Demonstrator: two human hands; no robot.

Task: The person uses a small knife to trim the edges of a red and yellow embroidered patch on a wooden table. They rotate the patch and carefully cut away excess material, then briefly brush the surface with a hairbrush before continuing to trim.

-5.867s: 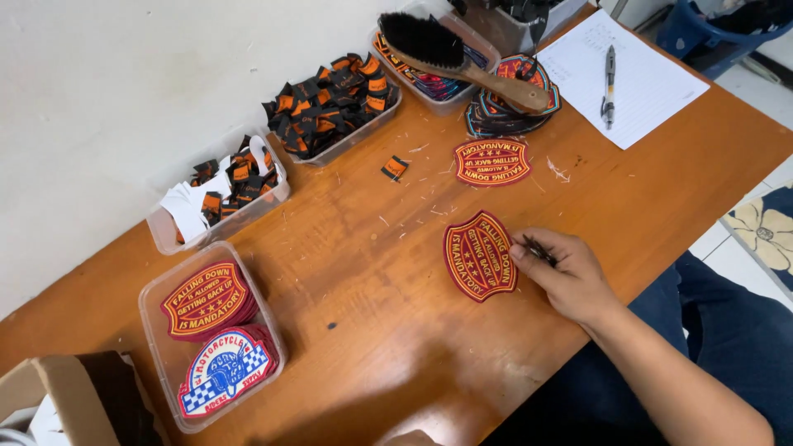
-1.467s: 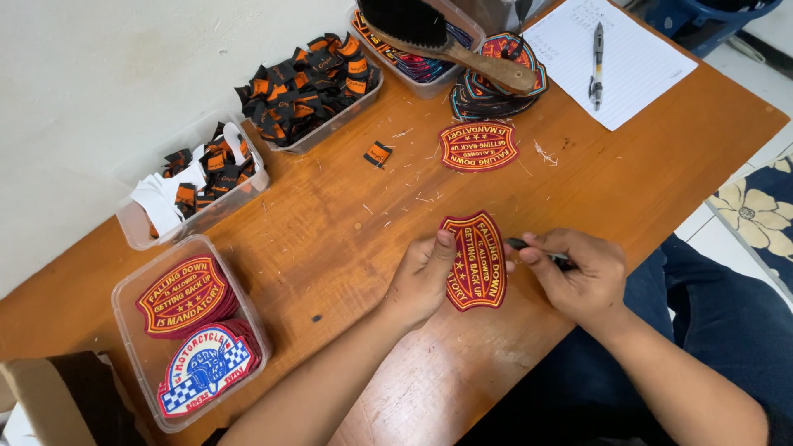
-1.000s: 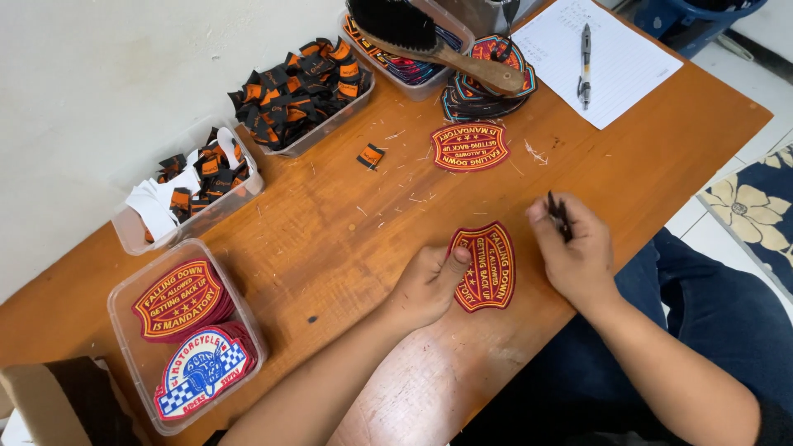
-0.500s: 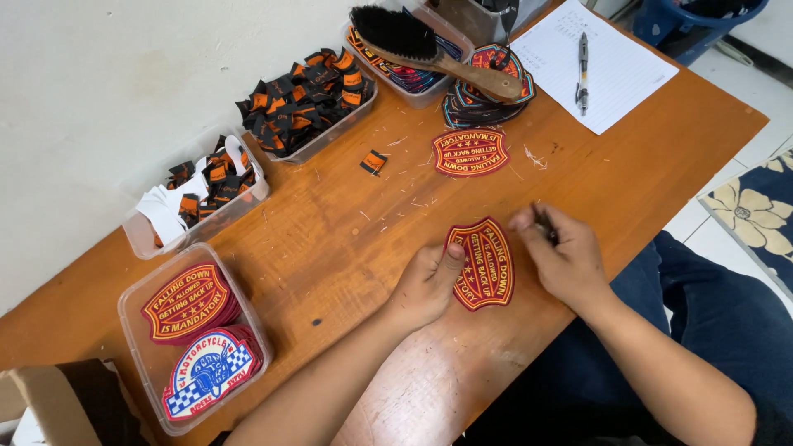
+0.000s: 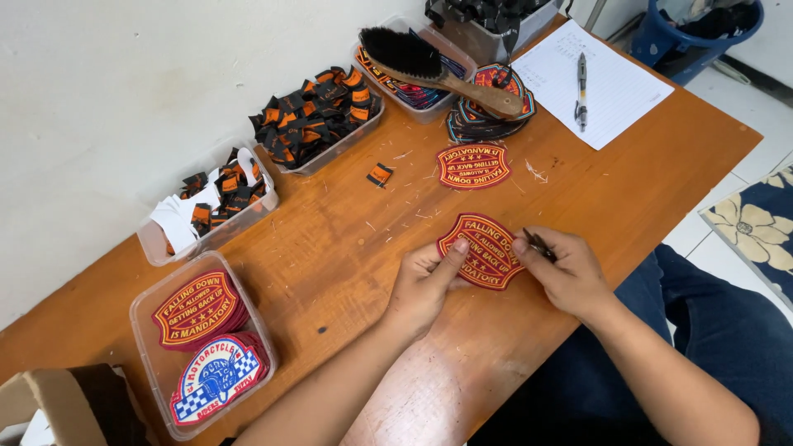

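Observation:
A red shield-shaped embroidered patch [image 5: 486, 248] with yellow lettering lies on the wooden table [image 5: 330, 248] in front of me. My left hand [image 5: 423, 285] presses on its left edge, index finger laid across it. My right hand [image 5: 562, 268] rests at the patch's right edge and pinches a small dark tool [image 5: 537, 244], perhaps snips, whose tip points at the patch. A second red patch [image 5: 472, 165] lies flat farther back.
A clear tub [image 5: 144, 330] at the front left holds patch stacks. Two tubs of black-and-orange labels [image 5: 318, 124] [image 5: 216, 198] stand along the wall. A wooden brush [image 5: 438, 70] lies across a tub and a patch pile [image 5: 487, 124]. One loose label [image 5: 380, 174], a paper sheet [image 5: 611, 91] and a pen [image 5: 581, 78] lie nearby.
My left hand came in and settled on the patch. My right hand lifted briefly with the tool, then came back down to the patch's right edge.

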